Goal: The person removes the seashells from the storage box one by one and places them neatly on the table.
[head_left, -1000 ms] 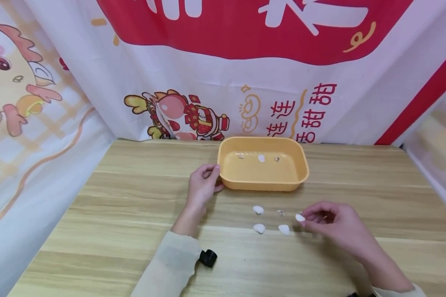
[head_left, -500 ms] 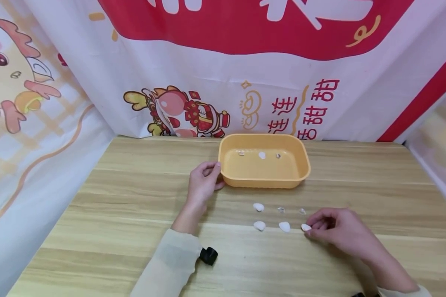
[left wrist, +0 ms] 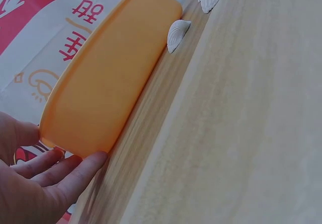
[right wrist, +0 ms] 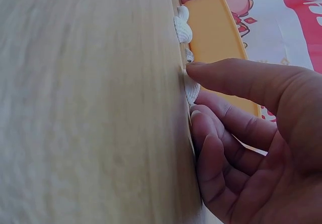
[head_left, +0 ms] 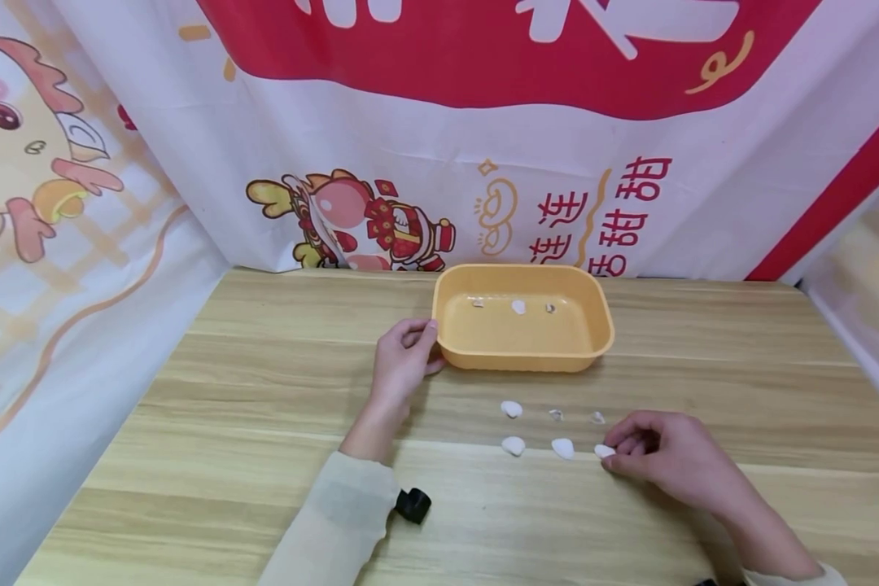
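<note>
My left hand (head_left: 401, 358) grips the left end of a yellow-orange plastic basin (head_left: 523, 363), thumb at the rim and fingers against the outer wall, as the left wrist view shows. My right hand (head_left: 666, 456) pinches a white ribbed seashell (right wrist: 191, 87) between thumb and index finger, low at the table surface. That shell sits at the right end of the front row. Left of it lie a white shell (head_left: 562, 448) and another shell (head_left: 513, 446). Behind them a second row holds a white shell (head_left: 511, 409) and two smaller greyish shells (head_left: 556, 415).
Inside the basin lie a pale shell (head_left: 518, 307) and two small pieces (head_left: 550, 308). The wooden table (head_left: 264, 407) ends against a printed cloth backdrop (head_left: 381, 130), just behind the basin. A black wrist strap piece (head_left: 413, 505) shows at the left sleeve.
A small shell now lies at the right end of the back row, where my right hand was. That hand has moved toward me with a white shell. My left hand stays on the basin.
</note>
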`<action>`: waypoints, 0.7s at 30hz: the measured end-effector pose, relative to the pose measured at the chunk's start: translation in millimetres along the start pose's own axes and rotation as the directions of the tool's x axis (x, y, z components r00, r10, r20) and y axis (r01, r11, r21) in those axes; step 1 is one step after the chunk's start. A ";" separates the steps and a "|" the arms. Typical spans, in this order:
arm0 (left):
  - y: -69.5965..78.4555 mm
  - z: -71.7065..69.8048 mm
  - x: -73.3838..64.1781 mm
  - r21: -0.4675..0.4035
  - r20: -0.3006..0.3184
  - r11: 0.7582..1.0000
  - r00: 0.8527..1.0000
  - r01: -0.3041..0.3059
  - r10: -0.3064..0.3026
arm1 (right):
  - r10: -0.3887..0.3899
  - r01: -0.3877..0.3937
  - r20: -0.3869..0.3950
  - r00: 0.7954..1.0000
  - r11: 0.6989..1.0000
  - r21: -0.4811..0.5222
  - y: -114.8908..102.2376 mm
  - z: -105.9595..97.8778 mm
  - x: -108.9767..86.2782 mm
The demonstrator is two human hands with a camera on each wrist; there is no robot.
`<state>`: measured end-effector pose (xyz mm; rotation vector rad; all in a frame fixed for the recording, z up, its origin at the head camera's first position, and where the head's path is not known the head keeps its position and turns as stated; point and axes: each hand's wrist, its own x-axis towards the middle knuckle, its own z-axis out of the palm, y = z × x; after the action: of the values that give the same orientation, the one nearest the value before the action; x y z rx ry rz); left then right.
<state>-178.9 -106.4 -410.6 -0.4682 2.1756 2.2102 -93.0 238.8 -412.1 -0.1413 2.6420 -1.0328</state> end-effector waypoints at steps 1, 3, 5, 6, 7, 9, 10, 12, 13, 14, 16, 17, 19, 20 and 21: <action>-0.1 0.2 0.1 -0.002 -0.001 1.000 1.000 0.001 -0.001 | 0.004 -0.004 0.000 1.000 1.000 -0.004 0.0 -0.1 0.1; -0.5 0.2 0.4 -0.005 -0.002 1.000 1.000 -0.002 0.002 | 0.012 -0.011 0.002 1.000 1.000 -0.010 -0.1 -0.2 0.3; -0.7 0.0 0.5 -0.008 -0.003 1.000 1.000 -0.003 0.003 | 0.018 -0.018 0.002 1.000 1.000 -0.014 -0.3 -0.1 0.3; -0.8 -0.1 0.7 -0.009 -0.004 1.000 1.000 -0.005 0.004 | 0.016 -0.016 0.000 1.000 1.000 -0.015 -0.6 -0.1 0.3; -0.9 -0.2 0.8 -0.011 -0.004 1.000 1.000 -0.006 0.006 | 0.012 -0.012 -0.003 1.000 1.000 -0.017 -0.7 -0.2 0.3; -1.1 -0.4 0.8 -0.011 -0.004 1.000 1.000 -0.006 0.006 | 0.007 -0.007 -0.004 1.000 1.000 -0.016 -0.9 -0.1 0.0; -1.0 -0.3 0.8 -0.011 -0.004 1.000 1.000 -0.003 0.003 | 0.005 -0.005 -0.005 1.000 1.000 -0.017 -0.9 0.0 -0.2; -0.9 -0.3 0.7 -0.009 -0.002 1.000 1.000 0.000 0.000 | 0.001 -0.001 -0.007 1.000 1.000 -0.020 -0.8 0.0 -0.3; -0.8 -0.3 0.6 -0.008 -0.001 1.000 1.000 0.003 -0.003 | 0.003 -0.003 -0.006 1.000 1.000 -0.022 -0.6 0.1 -0.5; -0.6 -0.2 0.5 -0.007 0.001 1.000 1.000 0.005 -0.005 | 0.005 -0.005 -0.005 1.000 1.000 -0.022 -0.3 0.0 -0.5; -0.3 0.0 0.3 -0.006 0.003 1.000 1.000 0.008 -0.008 | 0.008 -0.009 -0.005 1.000 1.000 -0.025 0.0 0.1 -0.5; -0.2 0.0 0.3 -0.006 0.003 1.000 1.000 0.007 -0.007 | 0.009 -0.009 -0.006 1.000 1.000 -0.026 0.1 0.1 -0.4; 0.1 0.1 0.2 -0.006 0.004 1.000 1.000 0.006 -0.006 | 0.008 -0.008 -0.006 1.000 1.000 -0.029 0.2 0.2 -0.2; 0.2 0.2 0.2 -0.007 0.005 1.000 1.000 0.006 -0.006 | 0.007 -0.007 -0.006 1.000 1.000 -0.029 0.3 0.1 0.0; 0.2 0.1 0.1 -0.007 0.005 1.000 1.000 0.006 -0.006 | 0.007 -0.007 -0.005 1.000 1.000 -0.029 0.2 0.3 -0.1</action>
<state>-179.1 -106.4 -410.5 -0.4683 2.1620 2.2148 -92.8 238.8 -412.4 -0.1354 2.6610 -0.9947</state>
